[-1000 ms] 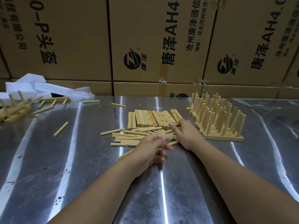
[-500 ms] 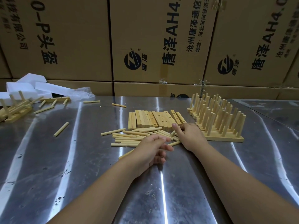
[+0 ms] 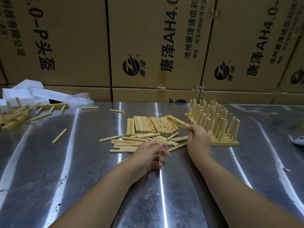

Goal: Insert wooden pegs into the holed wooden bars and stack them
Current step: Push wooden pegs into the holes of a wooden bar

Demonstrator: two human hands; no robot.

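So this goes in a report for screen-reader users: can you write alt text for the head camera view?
A person's right hand lifts one holed wooden bar off a row of bars on a metal table, while the left hand rests open by loose pegs. Finished pegged bars stand to the right, cardboard boxes behind.

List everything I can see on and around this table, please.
Held bar: one, pale wood, lifted off the bar pile.
Bars: a flat pile, pale wood, table centre.
Loose pegs: a heap, pale wood, in front of the bars; a few strays to the left.
Finished stack: bars with upright pegs, right of centre.
Untidy pegged bars: far left.
Foam blocks: several, white, back left.
Boxes: many, brown, behind.
Table: one, shiny metal.
Left hand: open, by the pegs.
Right hand: gripping the held bar.
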